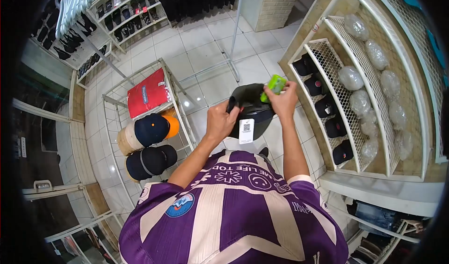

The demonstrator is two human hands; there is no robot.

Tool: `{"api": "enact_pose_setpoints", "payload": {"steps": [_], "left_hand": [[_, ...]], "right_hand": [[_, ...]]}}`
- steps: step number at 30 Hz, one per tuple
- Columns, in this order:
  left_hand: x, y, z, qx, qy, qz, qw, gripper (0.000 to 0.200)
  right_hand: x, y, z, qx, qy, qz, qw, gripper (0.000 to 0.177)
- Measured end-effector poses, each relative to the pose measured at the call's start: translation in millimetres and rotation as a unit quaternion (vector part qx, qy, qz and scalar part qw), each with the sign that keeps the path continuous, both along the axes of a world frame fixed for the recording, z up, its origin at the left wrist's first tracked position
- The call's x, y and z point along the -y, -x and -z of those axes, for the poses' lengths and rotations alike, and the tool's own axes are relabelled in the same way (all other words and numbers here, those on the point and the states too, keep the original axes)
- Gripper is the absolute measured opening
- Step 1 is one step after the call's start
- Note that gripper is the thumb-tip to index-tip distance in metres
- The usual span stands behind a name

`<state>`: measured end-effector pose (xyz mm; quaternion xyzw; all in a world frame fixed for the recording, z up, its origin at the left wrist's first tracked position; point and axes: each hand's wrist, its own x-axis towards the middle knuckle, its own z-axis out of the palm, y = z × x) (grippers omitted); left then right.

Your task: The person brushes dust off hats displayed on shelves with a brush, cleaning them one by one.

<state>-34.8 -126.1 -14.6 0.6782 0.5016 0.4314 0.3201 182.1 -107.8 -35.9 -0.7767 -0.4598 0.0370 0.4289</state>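
A dark cap (250,95) is held out in front of my body, its inside partly in view. My left hand (221,121) is closed on the cap's left edge. From the cap hangs a white tag (246,131) with a printed square code. My right hand (285,100) grips a small bright green object (273,88) at the cap's right side, overlapping the brim area in this view. What kind of thing the green object is, I cannot tell.
On the white wire rack (164,62) at left lie a red packaged garment (147,93), a navy cap with orange brim (152,129) and black caps (152,162). Right, a wall shelf carries black caps (322,106) and clear plastic bundles (360,102). Tiled floor (187,49) lies ahead.
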Motion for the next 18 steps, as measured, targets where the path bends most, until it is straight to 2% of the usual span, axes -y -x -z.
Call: {"api": "enact_pose_setpoints", "payload": {"steps": [2, 6, 8, 9, 10, 11, 12, 14, 16, 18], "left_hand": [[-5.0, 6.4, 12.6, -0.062, 0.040, -0.018, 0.997, 0.029], [-3.9, 3.2, 14.0, -0.072, 0.039, -0.019, 0.996, 0.030], [-1.7, -3.0, 12.2, -0.036, 0.003, 0.006, 0.999, 0.032], [0.4, -4.1, 7.3, 0.018, -0.036, 0.022, 0.999, 0.031], [0.7, -1.7, 7.4, 0.018, -0.037, 0.021, 0.999, 0.031], [-1.3, -0.2, 8.0, 0.005, -0.019, 0.007, 1.000, 0.031], [0.1, 1.4, 10.1, -0.009, 0.004, -0.006, 1.000, 0.031], [-4.1, 3.5, 17.9, -0.032, 0.024, -0.019, 0.999, 0.032], [-3.9, 4.7, 20.8, -0.050, 0.016, -0.028, 0.998, 0.031], [-1.8, 0.3, 15.7, -0.051, -0.007, -0.024, 0.998, 0.030]], "right_hand": [[-0.1, -11.2, 4.3, -0.005, 0.019, 0.005, 1.000, 0.075], [19.6, 31.0, -39.9, -0.154, -0.019, -0.095, 0.983, 0.077], [18.4, 41.5, -32.2, -0.135, -0.016, -0.128, 0.982, 0.078], [12.0, 33.7, -16.6, -0.101, 0.014, -0.092, 0.991, 0.077], [5.3, 18.7, -0.5, -0.125, 0.015, -0.065, 0.990, 0.076], [-2.9, 4.5, 11.3, -0.070, 0.015, -0.035, 0.997, 0.075], [-3.4, 2.1, 4.9, -0.015, 0.019, -0.003, 1.000, 0.074], [0.0, 1.7, -5.8, -0.017, 0.011, -0.010, 1.000, 0.075], [15.4, 27.6, -44.9, -0.118, 0.007, -0.057, 0.991, 0.076], [19.5, 45.0, -44.7, -0.196, -0.046, -0.127, 0.971, 0.076]]}}
